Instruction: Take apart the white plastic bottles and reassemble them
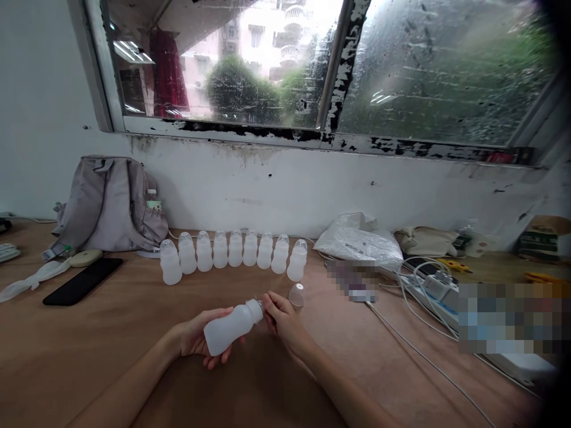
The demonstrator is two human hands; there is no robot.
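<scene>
A frosted white baby bottle (229, 330) lies tilted in my left hand (196, 336), its top pointing up and to the right. The fingers of that hand wrap round the bottle's body from below. My right hand (281, 318) is closed at the bottle's top end, fingertips pinched at the nipple, which they mostly hide. Just beyond the right hand, a clear dome cap (297, 295) rests on the table. Farther back, several similar capped baby bottles (220, 249) stand upright in a curved row.
A grey backpack (107, 205) leans on the wall at left, with a black phone (83, 281) before it. At right are a plastic bag (359, 241), a power strip (430, 297) and white cables (414, 339) running across the brown table (111, 351).
</scene>
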